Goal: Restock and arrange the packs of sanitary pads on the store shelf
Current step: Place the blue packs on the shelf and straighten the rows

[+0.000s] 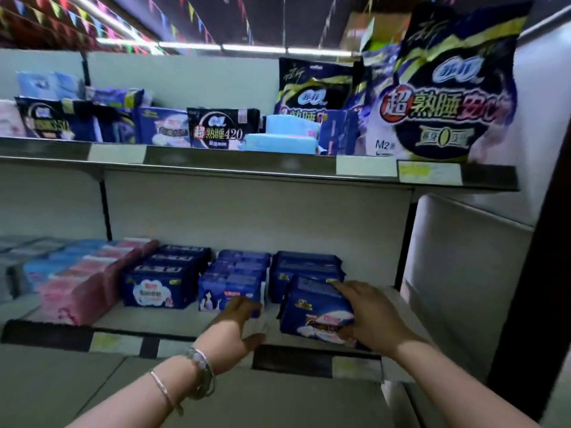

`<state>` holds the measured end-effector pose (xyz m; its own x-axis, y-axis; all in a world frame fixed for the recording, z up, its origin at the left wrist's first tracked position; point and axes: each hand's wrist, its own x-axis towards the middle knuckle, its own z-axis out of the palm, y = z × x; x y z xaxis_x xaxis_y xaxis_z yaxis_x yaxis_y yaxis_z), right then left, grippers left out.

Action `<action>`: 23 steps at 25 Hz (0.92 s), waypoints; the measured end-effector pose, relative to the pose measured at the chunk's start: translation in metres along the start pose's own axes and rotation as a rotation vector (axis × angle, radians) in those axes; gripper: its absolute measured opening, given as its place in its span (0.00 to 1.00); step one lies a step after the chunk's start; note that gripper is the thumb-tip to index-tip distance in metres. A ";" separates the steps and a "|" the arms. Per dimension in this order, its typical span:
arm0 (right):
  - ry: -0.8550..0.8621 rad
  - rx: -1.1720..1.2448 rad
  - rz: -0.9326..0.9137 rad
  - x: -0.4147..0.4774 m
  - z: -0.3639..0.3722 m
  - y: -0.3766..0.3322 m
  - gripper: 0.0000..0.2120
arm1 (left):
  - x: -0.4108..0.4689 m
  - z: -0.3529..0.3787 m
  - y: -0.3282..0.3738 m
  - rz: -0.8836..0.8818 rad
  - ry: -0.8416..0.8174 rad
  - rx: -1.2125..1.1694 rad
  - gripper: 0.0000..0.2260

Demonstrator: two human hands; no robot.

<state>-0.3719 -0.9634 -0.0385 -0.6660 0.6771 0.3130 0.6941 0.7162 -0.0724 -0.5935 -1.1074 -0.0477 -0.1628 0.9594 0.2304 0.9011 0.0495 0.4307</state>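
Clamped round a dark blue pack (pixel 315 307), fingers (pixel 340 287) across its top, the right hand (pixel 370 313) held it tilted at the front edge of the lower shelf (pixel 173 321), toward its right end. The left hand (pixel 234 327) touched the front pack (pixel 227 296) of the middle blue row (pixel 242 267) on that shelf; whether it gripped was unclear.
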 end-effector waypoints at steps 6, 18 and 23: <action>-0.130 -0.087 -0.107 0.055 0.054 0.009 0.40 | 0.051 0.025 0.004 0.007 -0.062 0.125 0.28; -0.227 -0.094 -0.126 0.111 0.077 0.021 0.43 | 0.111 0.076 0.010 -0.075 -0.084 0.365 0.31; -0.239 -0.077 -0.113 0.116 0.082 0.024 0.44 | 0.125 0.072 0.012 -0.096 -0.172 0.375 0.30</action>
<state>-0.4552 -0.8540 -0.0815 -0.7799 0.6205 0.0817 0.6240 0.7810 0.0254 -0.5742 -0.9665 -0.0765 -0.2124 0.9763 0.0423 0.9741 0.2081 0.0882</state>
